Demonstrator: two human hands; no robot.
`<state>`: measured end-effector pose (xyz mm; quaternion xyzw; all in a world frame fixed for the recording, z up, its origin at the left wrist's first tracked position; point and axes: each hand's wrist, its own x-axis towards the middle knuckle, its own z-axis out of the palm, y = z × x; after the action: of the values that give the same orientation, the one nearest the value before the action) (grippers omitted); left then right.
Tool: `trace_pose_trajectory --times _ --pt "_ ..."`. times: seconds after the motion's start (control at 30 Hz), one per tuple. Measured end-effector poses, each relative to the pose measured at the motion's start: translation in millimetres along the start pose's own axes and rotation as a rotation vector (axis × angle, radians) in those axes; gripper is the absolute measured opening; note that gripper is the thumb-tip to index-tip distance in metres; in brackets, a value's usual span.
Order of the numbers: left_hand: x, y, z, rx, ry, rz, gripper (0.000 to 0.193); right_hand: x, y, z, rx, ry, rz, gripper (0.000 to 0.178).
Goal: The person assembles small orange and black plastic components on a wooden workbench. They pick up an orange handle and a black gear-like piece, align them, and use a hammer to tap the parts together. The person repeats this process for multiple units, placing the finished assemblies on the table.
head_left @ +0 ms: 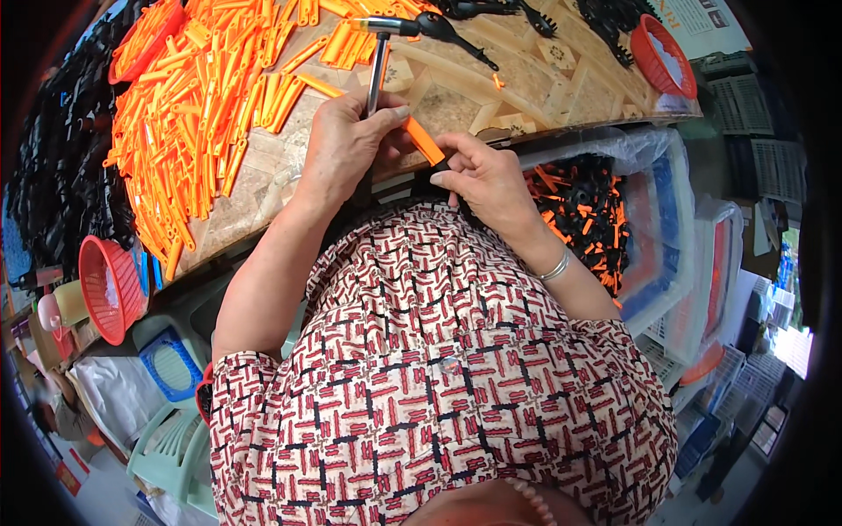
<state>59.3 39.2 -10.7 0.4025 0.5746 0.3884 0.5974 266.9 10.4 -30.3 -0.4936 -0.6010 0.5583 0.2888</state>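
Observation:
My left hand [338,151] grips the shaft of a small metal hammer [376,74], whose head points away from me over the table. My right hand [485,180] pinches an orange plastic strip [423,140] with a black piece at its near end. It holds the strip at the front edge of the patterned table [517,83]. The two hands are almost touching, with the strip between them. A silver bangle sits on my right wrist.
A big heap of orange strips [202,105] covers the table's left half, with black plastic parts [53,175] further left and others [491,17] at the back. Red baskets [110,285] [662,54] stand at both sides. A clear bin [667,202] on my right holds black-and-orange pieces [583,210].

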Motion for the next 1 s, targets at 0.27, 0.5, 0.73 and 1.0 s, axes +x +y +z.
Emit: trace_pose_trajectory --times 0.27,0.5,0.73,1.0 --pt "6.1 -7.4 -2.2 0.122 0.016 0.057 0.018 3.6 -0.9 -1.4 0.024 -0.016 0.025 0.03" --pt "8.2 -16.1 4.1 0.046 0.082 0.089 0.017 11.9 3.1 -0.8 0.156 -0.025 0.112 0.021" --pt "9.2 -11.3 6.4 0.109 0.066 0.084 0.019 15.7 9.4 0.3 0.237 -0.038 0.134 0.02" --pt "-12.2 11.7 -25.9 0.374 0.037 0.19 0.035 22.8 14.6 3.9 0.206 0.03 0.156 0.017"
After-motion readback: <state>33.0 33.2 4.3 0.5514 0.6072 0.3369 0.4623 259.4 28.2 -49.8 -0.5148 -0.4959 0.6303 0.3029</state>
